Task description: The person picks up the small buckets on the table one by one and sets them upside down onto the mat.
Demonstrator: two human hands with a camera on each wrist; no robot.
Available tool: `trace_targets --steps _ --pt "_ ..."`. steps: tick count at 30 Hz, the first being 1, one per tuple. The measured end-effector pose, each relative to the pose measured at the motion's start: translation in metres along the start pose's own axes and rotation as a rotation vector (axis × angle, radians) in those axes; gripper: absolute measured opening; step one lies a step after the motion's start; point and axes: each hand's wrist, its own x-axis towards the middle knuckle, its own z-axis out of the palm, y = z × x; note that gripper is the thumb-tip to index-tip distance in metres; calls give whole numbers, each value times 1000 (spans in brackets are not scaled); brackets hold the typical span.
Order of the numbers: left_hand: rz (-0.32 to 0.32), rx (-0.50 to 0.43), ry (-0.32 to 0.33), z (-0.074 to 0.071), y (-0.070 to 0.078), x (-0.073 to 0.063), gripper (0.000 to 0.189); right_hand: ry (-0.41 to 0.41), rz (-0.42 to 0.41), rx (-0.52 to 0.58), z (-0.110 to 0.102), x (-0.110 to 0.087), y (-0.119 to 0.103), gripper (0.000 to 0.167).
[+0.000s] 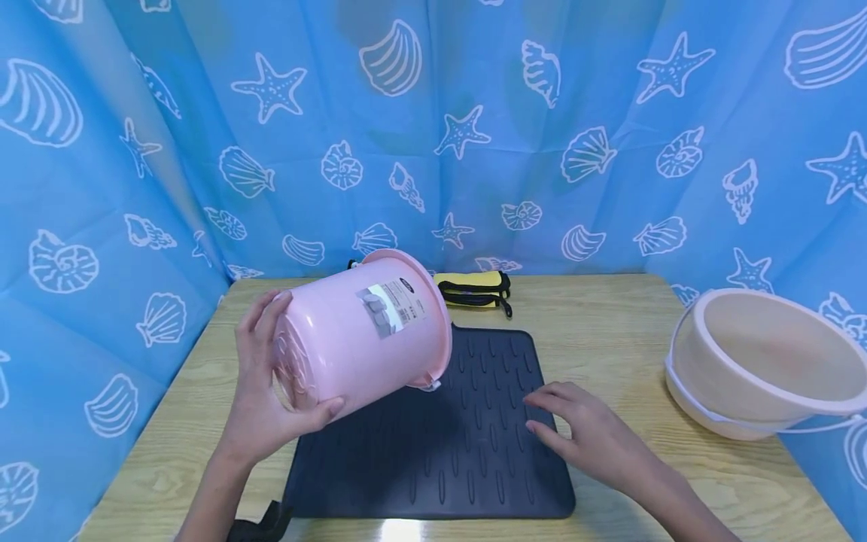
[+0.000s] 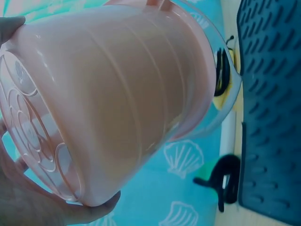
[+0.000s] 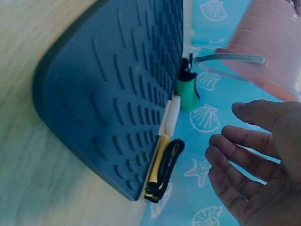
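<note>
A pink bucket [image 1: 359, 331] with a paper label is tipped on its side above a dark ridged mat [image 1: 474, 452], its mouth toward the right. My left hand [image 1: 271, 384] grips it around the base, thumb below and fingers over the top edge. In the left wrist view the bucket's patterned bottom [image 2: 35, 127] and its pale handle [image 2: 233, 99] show. My right hand [image 1: 589, 436] holds nothing; it hovers over the mat's right edge with relaxed, slightly bent fingers, apart from the bucket.
A cream bucket [image 1: 738, 406] with a handle stands at the right on the wooden table [image 1: 609, 331]. Behind the mat lies a folded yellow and black item [image 1: 472, 290]. A green item [image 3: 187, 92] and a white one [image 3: 173, 116] show in the right wrist view. Blue shell-print curtains [image 1: 433, 98] surround the table.
</note>
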Motion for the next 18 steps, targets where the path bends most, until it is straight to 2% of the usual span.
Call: trace_targets --steps 4,10,14,18 --pt "-33 9 17 -13 -4 -5 127 -20 -12 -4 5 -3 -1 28" --pt "0 43 55 -32 -8 -11 127 -61 -22 -34 11 -7 -1 29" --pt "2 30 78 -42 -10 -14 127 -86 -24 -28 17 -13 0 28" --pt "-39 33 82 -50 -10 -17 128 -111 -6 -9 24 -18 1 29"
